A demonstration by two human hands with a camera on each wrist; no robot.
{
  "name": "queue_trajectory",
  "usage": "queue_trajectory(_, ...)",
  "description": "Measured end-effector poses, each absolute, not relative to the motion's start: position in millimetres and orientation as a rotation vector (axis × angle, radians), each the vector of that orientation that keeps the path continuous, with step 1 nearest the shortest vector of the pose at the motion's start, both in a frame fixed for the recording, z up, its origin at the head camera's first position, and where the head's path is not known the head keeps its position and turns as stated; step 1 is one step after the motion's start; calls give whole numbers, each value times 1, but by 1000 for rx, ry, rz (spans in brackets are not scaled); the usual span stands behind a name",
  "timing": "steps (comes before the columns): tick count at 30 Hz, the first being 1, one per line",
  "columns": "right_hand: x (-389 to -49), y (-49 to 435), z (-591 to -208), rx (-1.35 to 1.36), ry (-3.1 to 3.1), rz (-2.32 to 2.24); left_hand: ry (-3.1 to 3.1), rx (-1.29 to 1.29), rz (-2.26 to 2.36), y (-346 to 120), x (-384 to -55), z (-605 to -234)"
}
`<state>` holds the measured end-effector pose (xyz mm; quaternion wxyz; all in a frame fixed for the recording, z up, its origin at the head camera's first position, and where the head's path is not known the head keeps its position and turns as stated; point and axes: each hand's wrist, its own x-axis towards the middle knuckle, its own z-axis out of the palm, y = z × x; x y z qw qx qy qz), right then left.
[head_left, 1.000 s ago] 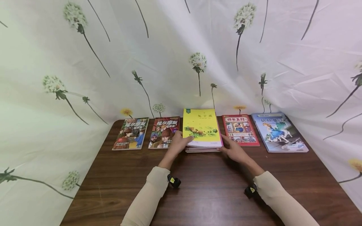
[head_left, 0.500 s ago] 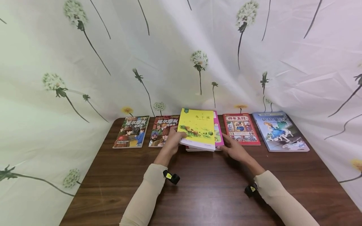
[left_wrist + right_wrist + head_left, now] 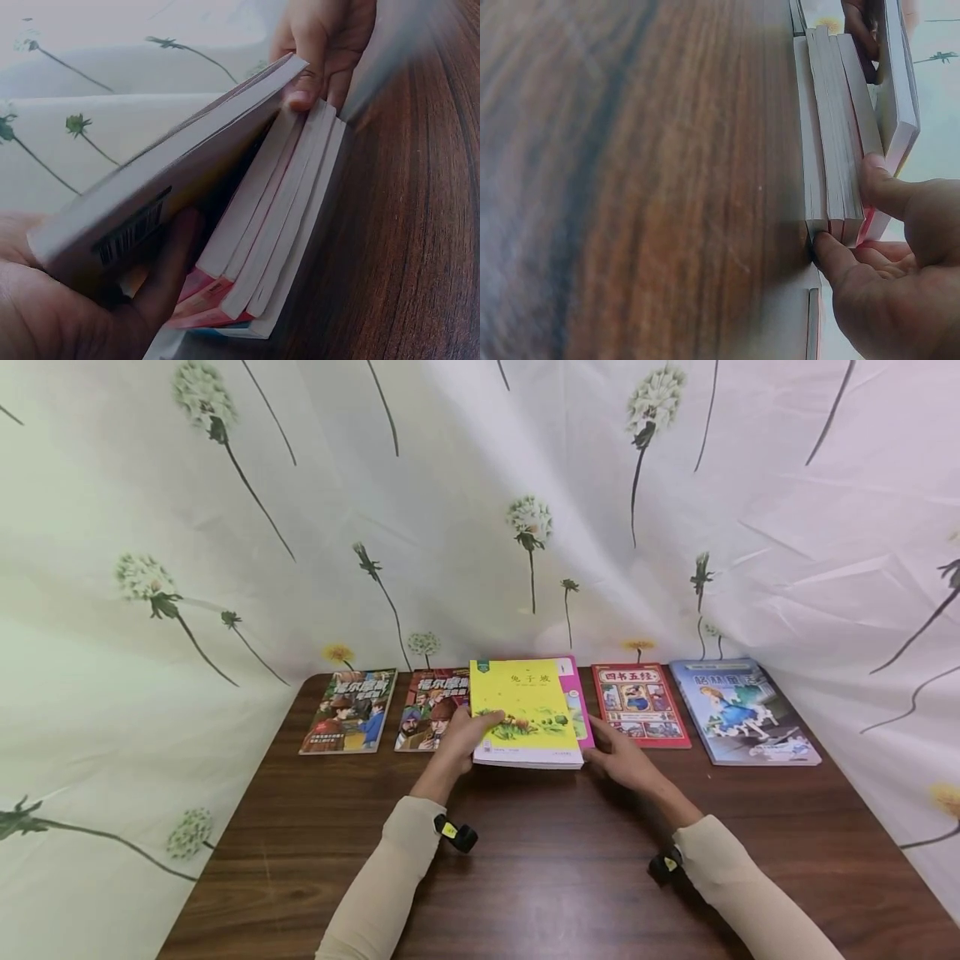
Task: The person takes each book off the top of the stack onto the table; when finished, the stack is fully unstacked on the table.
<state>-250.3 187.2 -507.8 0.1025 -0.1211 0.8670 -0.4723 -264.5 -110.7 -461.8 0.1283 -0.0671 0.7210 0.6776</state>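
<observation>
A yellow-covered book [image 3: 525, 714] lies in my left hand [image 3: 459, 742], which grips its left edge with the thumb on the cover and fingers beneath. In the left wrist view its back cover with a barcode tilts up from the stack of books [image 3: 281, 214]. Below it, a pink-covered book [image 3: 577, 697] tops that stack and shows along the right side. My right hand [image 3: 621, 758] holds the right side of the stack; in the right wrist view the thumb presses near the top and the fingers sit lower down.
Two detective comic books, one at far left [image 3: 348, 712] and one partly behind my left hand [image 3: 431, 710], lie along the table's back. To the right lie a red book [image 3: 641, 706] and a blue book [image 3: 742, 710]. A dandelion-print cloth [image 3: 450, 527] hangs behind the wooden table [image 3: 540, 877].
My left hand has lifted the yellow book and shifted it left and toward me, uncovering the pink book's right side. The right hand stays at the stack's right side.
</observation>
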Motion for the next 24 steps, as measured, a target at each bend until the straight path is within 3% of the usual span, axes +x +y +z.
queue_trajectory(14, -249, 189, -508, -373, 2549, -1412, 1907, -232, 2158, -109, -264, -459)
queue_trajectory(24, -252, 188, -508, -314, 2549, -1374, 2165, -214, 1998, -112, -264, -454)
